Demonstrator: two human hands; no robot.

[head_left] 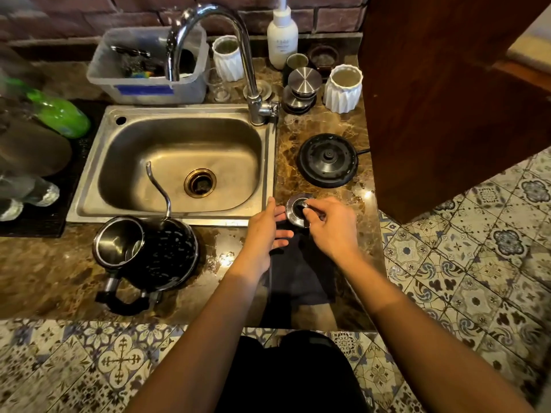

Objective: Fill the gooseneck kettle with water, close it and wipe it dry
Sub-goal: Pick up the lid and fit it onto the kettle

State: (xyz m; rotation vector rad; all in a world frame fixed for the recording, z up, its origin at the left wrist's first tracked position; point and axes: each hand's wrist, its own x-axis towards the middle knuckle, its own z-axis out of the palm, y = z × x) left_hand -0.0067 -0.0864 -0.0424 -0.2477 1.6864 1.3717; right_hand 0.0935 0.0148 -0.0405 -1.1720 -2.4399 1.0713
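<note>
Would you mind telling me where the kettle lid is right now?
The lid sits on the counter right of the sink, just below the black kettle base, pinched by its knob in the right hand.

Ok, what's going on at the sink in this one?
A person stands at a stone counter beside a steel sink. The right hand pinches the knob of the kettle lid, lifting its edge off the counter over a dark cloth, while the left hand hovers open beside it. The black gooseneck kettle sits open, beaded with water, in front of the sink. Its base stands empty.
</note>
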